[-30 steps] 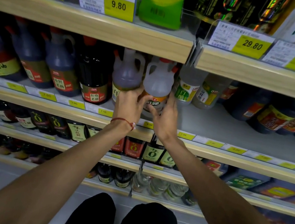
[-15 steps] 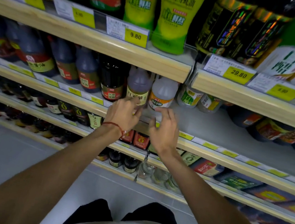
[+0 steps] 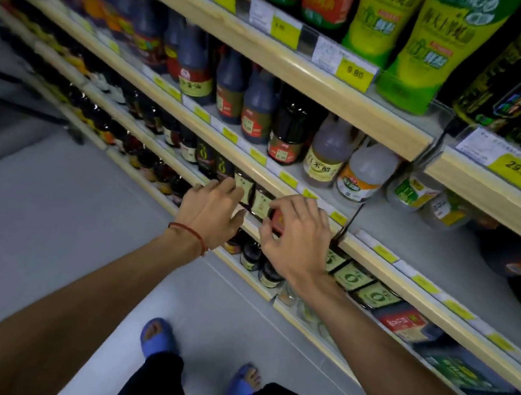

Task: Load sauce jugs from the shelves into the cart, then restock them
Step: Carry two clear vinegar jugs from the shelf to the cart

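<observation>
Right, empty hands: left hand [image 3: 211, 211] and right hand [image 3: 297, 238] hover loose-fingered; the pale jugs [image 3: 327, 155] sit at one o'clock, probably heavy, slick plastic, best gripped at the neck handle.

Two pale, translucent jugs stand upright, just beside one another, near the front edge of the middle shelf [image 3: 378, 253], centre right of the frame. The clear jug [image 3: 362, 177] carries an orange-and-green label. The brownish jug [image 3: 327, 155] on its left carries a yellow label. Further left stands a dark bottle [image 3: 288, 134] with a red label, then a row of dark jugs [image 3: 257, 108], all upright, running toward the upper left.
</observation>
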{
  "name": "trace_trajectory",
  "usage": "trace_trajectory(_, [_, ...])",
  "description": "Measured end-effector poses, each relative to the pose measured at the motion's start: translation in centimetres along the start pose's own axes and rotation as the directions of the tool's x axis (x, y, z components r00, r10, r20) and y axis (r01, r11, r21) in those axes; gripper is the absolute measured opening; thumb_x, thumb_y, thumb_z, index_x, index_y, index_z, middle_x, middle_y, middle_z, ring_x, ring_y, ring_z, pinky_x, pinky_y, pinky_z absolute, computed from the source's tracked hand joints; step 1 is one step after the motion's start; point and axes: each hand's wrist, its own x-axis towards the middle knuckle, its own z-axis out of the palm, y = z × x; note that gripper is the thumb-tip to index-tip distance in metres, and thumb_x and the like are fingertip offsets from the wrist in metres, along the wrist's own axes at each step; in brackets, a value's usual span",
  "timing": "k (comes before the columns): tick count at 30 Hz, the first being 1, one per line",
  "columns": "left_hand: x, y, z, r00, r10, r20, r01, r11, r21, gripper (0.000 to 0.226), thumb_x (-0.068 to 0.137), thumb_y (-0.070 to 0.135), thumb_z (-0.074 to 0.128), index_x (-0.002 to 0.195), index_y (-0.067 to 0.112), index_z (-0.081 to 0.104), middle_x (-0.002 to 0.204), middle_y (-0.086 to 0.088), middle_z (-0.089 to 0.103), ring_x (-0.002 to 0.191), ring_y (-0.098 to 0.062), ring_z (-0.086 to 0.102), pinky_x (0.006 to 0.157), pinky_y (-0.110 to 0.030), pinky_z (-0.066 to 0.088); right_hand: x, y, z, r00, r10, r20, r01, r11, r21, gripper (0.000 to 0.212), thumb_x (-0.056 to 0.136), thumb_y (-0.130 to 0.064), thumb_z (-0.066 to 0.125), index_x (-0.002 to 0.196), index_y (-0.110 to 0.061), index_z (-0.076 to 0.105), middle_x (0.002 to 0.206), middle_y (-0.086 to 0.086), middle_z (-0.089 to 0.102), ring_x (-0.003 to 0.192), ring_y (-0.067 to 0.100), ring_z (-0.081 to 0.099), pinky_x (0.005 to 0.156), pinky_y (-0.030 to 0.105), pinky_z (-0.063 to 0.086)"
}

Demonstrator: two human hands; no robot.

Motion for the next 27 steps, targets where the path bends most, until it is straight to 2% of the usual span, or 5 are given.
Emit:
trace_trajectory(4, [-3.8,-5.0,-0.2,0.992,-0.122,0.029,0.122,0.992,-0.019,0.027,0.09,0.037,0.058,0.102,0.013,0.064,0.098,-0.006,0.061,0.087,-0.031,0.063,0.063,-0.039,0.052,0.7,-5.0,2.0,0.992,-0.092,0.081,0.088,0.994,0.062,0.03,0.084,-0.036,0.061,0.106,-0.02,0.073,0.104,-0.004,0.067,0.103,0.021,0.058,0.088,0.037,0.044])
trace_trajectory(9, [-8.4,-13.4,-1.1,0.966,-0.257,0.038,0.258,0.966,-0.004,0.028,0.091,0.041,0.058,0.102,0.016,0.063,0.099,-0.003,0.062,0.087,-0.028,0.064,0.064,-0.037,0.049,2.2,-14.1,6.5,0.971,-0.216,0.103,0.199,0.967,0.159,0.022,0.082,-0.029,0.07,0.102,-0.019,0.073,0.101,-0.006,0.067,0.099,0.02,0.058,0.085,0.035,0.041])
trace_trajectory(12, [-11.7,-19.1,-2.1,0.941,-0.335,0.059,0.336,0.942,-0.01,0.033,0.094,0.043,0.055,0.111,0.016,0.063,0.104,-0.004,0.063,0.089,-0.029,0.065,0.066,-0.037,0.048,3.3,-20.7,9.6,0.957,-0.273,0.095,0.248,0.944,0.217,0.021,0.082,-0.027,0.072,0.101,-0.019,0.072,0.099,-0.007,0.067,0.097,0.017,0.056,0.084,0.031,0.037])
trace_trajectory(17, [-17.7,-29.1,-3.5,0.875,-0.474,0.098,0.481,0.874,-0.064,0.039,0.099,0.046,0.047,0.122,0.018,0.058,0.113,-0.003,0.059,0.098,-0.029,0.063,0.071,-0.037,0.049,4.1,-32.2,14.2,0.944,-0.279,0.174,0.208,0.916,0.344,0.023,0.083,-0.028,0.065,0.103,-0.018,0.071,0.1,-0.005,0.068,0.1,0.02,0.059,0.086,0.038,0.046])
trace_trajectory(27, [-24.0,-44.9,-5.4,0.744,-0.665,0.072,0.668,0.738,-0.089,0.035,0.099,0.047,0.047,0.122,0.024,0.059,0.114,0.003,0.063,0.102,-0.024,0.064,0.076,-0.037,0.052,8.9,-48.1,22.1,0.883,-0.431,0.186,0.315,0.838,0.445,0.018,0.083,-0.023,0.069,0.1,-0.019,0.072,0.098,-0.004,0.068,0.097,0.021,0.058,0.086,0.038,0.044])
